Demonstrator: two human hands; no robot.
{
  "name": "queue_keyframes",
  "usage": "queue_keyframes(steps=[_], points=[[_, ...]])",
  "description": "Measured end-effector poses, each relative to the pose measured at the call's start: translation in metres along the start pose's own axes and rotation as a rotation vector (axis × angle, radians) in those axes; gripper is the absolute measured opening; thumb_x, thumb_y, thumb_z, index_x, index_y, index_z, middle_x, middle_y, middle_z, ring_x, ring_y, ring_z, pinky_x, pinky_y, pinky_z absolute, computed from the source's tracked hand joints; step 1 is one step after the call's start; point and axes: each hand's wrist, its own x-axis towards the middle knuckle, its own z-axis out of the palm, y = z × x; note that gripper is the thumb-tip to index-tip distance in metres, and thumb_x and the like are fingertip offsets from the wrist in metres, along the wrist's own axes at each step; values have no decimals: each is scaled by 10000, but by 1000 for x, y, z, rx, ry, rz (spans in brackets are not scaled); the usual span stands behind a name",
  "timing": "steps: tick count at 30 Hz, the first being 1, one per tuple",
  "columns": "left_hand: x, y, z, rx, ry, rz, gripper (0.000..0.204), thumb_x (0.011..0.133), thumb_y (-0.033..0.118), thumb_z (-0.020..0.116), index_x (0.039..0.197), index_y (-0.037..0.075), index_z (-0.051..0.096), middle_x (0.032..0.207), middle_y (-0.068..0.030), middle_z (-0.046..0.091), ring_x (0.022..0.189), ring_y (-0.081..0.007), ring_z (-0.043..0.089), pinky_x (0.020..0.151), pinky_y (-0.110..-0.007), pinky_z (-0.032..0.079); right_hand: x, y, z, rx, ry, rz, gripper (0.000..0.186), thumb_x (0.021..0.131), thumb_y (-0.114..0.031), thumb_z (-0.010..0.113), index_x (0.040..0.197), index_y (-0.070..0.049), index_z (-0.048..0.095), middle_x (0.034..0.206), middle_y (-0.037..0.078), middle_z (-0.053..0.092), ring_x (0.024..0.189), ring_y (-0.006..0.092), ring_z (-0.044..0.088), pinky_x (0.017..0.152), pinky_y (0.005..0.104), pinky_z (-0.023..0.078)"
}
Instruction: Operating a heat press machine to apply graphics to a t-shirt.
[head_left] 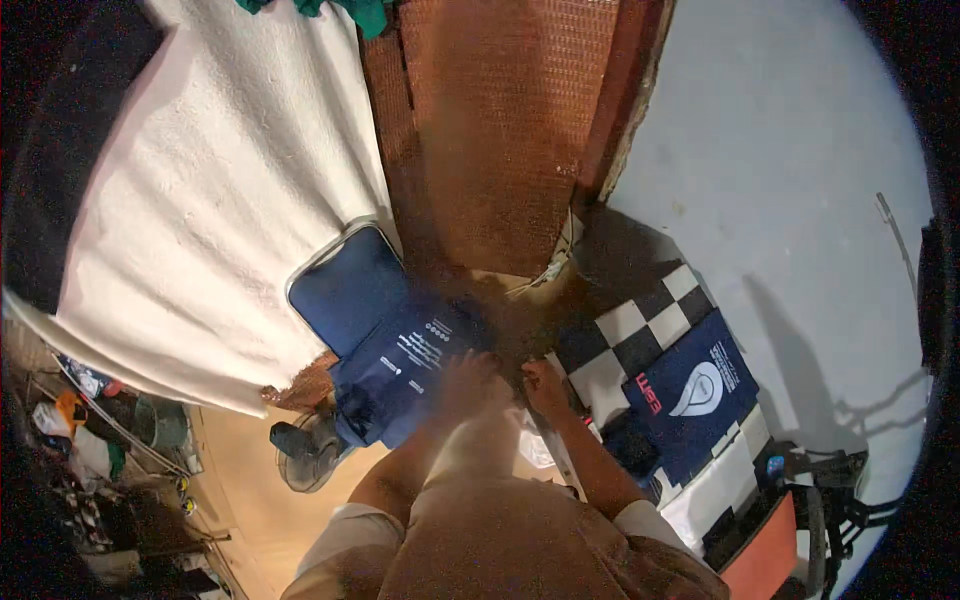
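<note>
I am working in dim, uneven light, long shadows streaking the pale wall. Haze is blurring my left hand, and the fisheye edges are bending into grainy black.

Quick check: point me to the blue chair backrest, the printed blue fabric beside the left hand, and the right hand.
Blue chair backrest (pixel 350 287): head view, middle of its panel.
Printed blue fabric (pixel 398 368): head view, on its printed face.
Right hand (pixel 543 386): head view, middle of the hand.

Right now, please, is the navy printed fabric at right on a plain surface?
No, the navy printed fabric lies on a black-and-white checkered surface.
</note>
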Motion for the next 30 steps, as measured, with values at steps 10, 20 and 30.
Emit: queue_keyframes(steps=[10, 20, 30], points=[[-4, -125, 169, -21, -351, -13, 513, 955, 417, 544, 1362, 104, 548, 1389, -187, 531, 1259, -389, 505, 1070, -466, 418, 60, 71, 124, 113, -142, 218, 271, 909, -89, 608, 1175, -44, 618, 993, 129, 630, 862, 243, 636, 753, 366, 529], [67, -155, 188, -789, -654, -384, 585, 925, 322, 578, 1458, 123, 440, 1450, -214, 458, 1368, -408, 391, 1134, -444, 363, 31, 297, 268, 680, -111, 519, 253, 883, -26, 622, 1131, -78, 609, 863, 18, 559, 663, 124, 489, 590, 236, 446], [27, -203, 266, -565, -584, -397, 606, 910, 187, 566, 1488, 117, 397, 1483, -211, 419, 1352, -401, 407, 1113, -468, 369, 101, 262, 337, 1350, -216, 418, 272, 942, -11, 527, 1198, -73, 594, 982, 20, 566, 807, 149, 506, 756, 290, 486]])
